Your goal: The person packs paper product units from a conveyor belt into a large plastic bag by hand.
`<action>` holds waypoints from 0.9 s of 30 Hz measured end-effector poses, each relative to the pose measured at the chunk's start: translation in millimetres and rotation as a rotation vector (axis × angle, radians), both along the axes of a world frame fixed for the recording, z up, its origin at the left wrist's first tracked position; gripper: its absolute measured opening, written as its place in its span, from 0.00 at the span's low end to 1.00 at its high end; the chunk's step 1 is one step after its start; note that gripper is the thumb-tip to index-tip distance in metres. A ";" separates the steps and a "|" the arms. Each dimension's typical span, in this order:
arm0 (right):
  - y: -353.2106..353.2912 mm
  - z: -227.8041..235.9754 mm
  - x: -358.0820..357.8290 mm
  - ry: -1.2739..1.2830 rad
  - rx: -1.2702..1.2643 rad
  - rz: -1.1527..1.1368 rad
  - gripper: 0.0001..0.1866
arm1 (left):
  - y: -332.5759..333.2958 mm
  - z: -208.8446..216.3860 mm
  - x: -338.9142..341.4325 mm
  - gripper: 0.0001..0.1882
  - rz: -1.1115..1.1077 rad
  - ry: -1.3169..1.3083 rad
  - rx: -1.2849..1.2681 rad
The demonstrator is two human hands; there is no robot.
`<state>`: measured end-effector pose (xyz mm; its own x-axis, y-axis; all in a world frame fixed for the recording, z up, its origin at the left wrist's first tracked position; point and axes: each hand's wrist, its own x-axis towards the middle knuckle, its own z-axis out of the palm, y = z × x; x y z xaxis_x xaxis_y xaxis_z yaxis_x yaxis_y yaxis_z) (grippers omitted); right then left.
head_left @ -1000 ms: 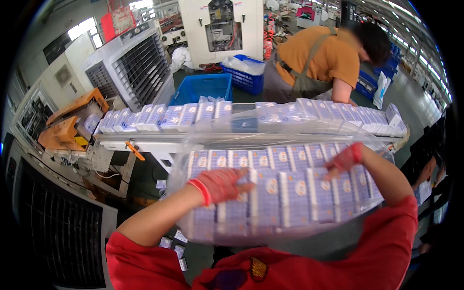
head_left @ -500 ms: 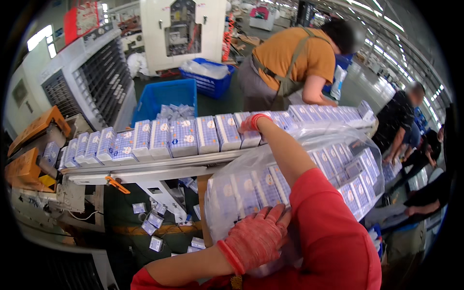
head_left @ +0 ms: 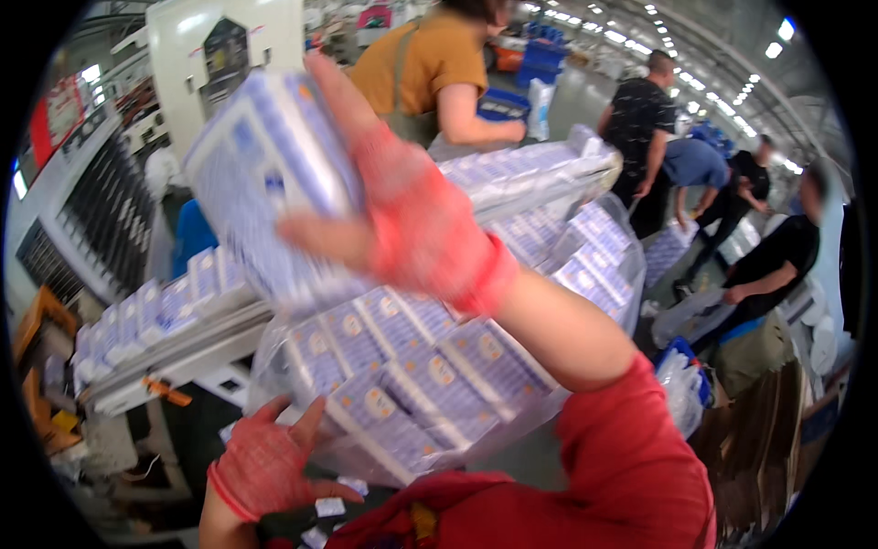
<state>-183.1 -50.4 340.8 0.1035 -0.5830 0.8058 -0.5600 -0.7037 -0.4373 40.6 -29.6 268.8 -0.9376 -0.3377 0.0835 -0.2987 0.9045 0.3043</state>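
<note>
Nearest, low in view, the left hand [head_left: 265, 462] in a red knit glove is spread open, palm up under the near corner of the clear plastic bag [head_left: 430, 384]; half a second ago it pressed the same end from the side, so it has shifted to carrying the load from below. The bag is packed with rows of small white-and-purple boxes and lies tilted across the red sleeve [head_left: 631, 457], rising away from the body. Above the bag, the right hand [head_left: 412, 215], also in a red glove, is closed on a blurred bundle of boxes [head_left: 274, 174], fingers along its far face and thumb under it. Half a second ago this hand was reaching out to the belt; now it is up and close, with a bundle that was not in it then. By the look of it, boxes go from belt to bag. Left of the bag and behind it runs the conveyor belt [head_left: 174, 343], lined with more boxes [head_left: 155, 306]. Beyond the bag a person in an orange shirt [head_left: 434, 64] bends at the belt's far side; right of the bag, farther off, people in dark shirts [head_left: 640, 119] stoop over other bags.
</note>
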 end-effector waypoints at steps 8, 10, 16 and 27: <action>67.6 -52.2 68.7 -0.013 0.616 -0.053 0.44 | 22.0 -12.3 19.7 0.12 -0.189 0.023 -0.217; 73.7 -52.6 70.7 0.219 0.803 -0.224 0.44 | 21.0 -11.1 32.3 0.12 -0.141 0.113 -0.308; 94.1 -78.3 58.3 0.636 1.007 -0.110 0.46 | 9.3 0.6 15.6 0.07 -0.188 0.388 -0.495; 72.4 -40.3 -125.6 0.528 1.013 -0.130 0.31 | -18.3 7.7 13.7 0.23 0.129 -0.116 -0.450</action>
